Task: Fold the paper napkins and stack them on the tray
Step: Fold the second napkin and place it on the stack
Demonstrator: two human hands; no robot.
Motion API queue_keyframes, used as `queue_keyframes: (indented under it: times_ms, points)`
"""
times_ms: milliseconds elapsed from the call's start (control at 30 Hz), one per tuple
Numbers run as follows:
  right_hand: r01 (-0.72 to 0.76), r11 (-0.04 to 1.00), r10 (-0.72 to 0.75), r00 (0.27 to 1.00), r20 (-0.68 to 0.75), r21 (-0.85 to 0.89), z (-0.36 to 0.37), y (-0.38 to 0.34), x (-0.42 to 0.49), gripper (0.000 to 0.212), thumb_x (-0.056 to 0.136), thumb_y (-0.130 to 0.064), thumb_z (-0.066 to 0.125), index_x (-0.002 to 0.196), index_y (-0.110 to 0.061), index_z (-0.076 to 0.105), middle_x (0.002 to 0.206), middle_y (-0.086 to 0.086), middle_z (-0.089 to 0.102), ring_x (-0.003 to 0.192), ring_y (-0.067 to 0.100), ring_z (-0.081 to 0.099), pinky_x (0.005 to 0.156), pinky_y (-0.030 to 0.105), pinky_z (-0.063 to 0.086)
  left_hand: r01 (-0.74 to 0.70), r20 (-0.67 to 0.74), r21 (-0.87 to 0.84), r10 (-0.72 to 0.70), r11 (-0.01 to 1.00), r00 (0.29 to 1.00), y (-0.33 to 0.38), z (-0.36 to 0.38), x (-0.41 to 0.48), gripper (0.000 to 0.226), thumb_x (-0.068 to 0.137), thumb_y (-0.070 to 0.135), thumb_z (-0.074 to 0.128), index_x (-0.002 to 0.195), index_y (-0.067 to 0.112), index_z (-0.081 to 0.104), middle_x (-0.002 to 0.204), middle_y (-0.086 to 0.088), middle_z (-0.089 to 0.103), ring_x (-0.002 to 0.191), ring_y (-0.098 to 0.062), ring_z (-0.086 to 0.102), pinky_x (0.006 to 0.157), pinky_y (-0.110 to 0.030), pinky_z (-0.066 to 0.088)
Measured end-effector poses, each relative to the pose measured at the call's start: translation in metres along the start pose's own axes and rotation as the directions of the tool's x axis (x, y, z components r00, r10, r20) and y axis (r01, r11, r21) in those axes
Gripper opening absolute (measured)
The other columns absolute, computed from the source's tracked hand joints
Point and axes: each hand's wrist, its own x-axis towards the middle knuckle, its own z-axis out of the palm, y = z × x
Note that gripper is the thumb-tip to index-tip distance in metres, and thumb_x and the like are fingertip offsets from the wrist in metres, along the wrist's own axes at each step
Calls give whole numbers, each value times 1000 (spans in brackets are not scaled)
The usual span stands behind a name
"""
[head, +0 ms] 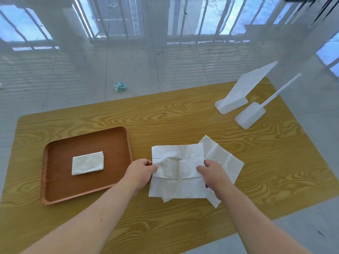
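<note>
White napkins point(178, 169), reddish-brown tray point(55, 180), yellow wood-grain table point(183, 116), pale grey tiled floor point(128, 66), white stands point(236, 96).

floor point(128, 66): glossy grey tiles | window reflections point(23, 28) | table point(183, 110): yellow woodgrain

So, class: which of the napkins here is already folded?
The small napkin on the tray: a compact folded rectangle. The other napkins lie open on the table, right of the tray.

No text, label, brand or number can be read anywhere in the view. The white stand point(238, 94) at the upper right of the frame shows only a blank face. The crumpled teal wrapper point(120, 87) on the floor, upper centre-left, carries print too small and blurred to make out.
</note>
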Motion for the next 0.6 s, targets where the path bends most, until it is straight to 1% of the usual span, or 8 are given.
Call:
queue_keyframes:
  times_ms: [67,133,233,300,367,467,533,600]
  points:
    - [-32,999,29,996,79,44,0,-2,0,18,94,-21,61,104,-21,76,102,8,81,88,27,78,72,45,67,-10,17,-7,10,1000,1000,-1,-5,0,11,95,23,72,100,13,76,100,-12,82,98,-38,78,89,-57,63]
    - [-47,999,44,991,127,17,0,-3,-2,18,95,-22,61,105,-23,76,101,5,82,90,28,79,77,48,67,-14,44,42,12,999,999,-3,-8,0,14,95,26,74,101,14,75,98,-12,83,88,-32,79,87,-55,64]
    - [32,999,-29,996,89,-28,2,-5,-7,18,94,-22,59,97,-19,77,93,5,79,81,21,72,69,41,59,-50,12,113,48,992,999,-3,-9,-1,20,93,32,73,95,12,73,93,-14,80,75,-24,67,83,-55,62]
    - [122,992,-120,990,72,-26,6,-11,-13,19,91,-24,60,92,-16,77,84,11,75,72,25,67,65,41,54,-113,-18,117,116,987,993,4,-8,-6,25,89,36,71,91,11,70,81,-8,72,70,-20,60,68,-47,57]
    - [165,986,-166,981,101,18,12,-18,-18,18,91,-26,61,91,-17,77,90,15,78,79,35,73,67,42,61,-187,-12,100,189,977,982,14,-2,-13,28,84,39,70,84,11,65,72,2,64,64,-16,54,61,-38,47]
    - [159,984,-167,979,114,77,20,-25,-20,15,92,-19,61,92,-12,75,100,18,78,96,39,75,76,50,64,-287,26,76,286,955,958,31,12,-23,21,79,37,69,74,19,62,62,11,61,58,-12,52,59,-35,46]
    - [141,985,-152,982,114,101,22,-26,-18,17,92,-17,60,94,-9,75,104,19,79,100,41,74,85,57,63,-344,58,116,340,932,939,40,23,-27,18,81,39,70,75,22,65,65,12,68,58,-8,55,59,-31,48]
    - [98,985,-116,985,127,144,22,-25,-17,20,93,-19,59,98,-8,75,107,21,79,100,41,75,91,61,61,-389,110,234,373,891,921,44,33,-28,19,87,46,70,83,28,70,82,9,76,68,-7,63,61,-27,50]
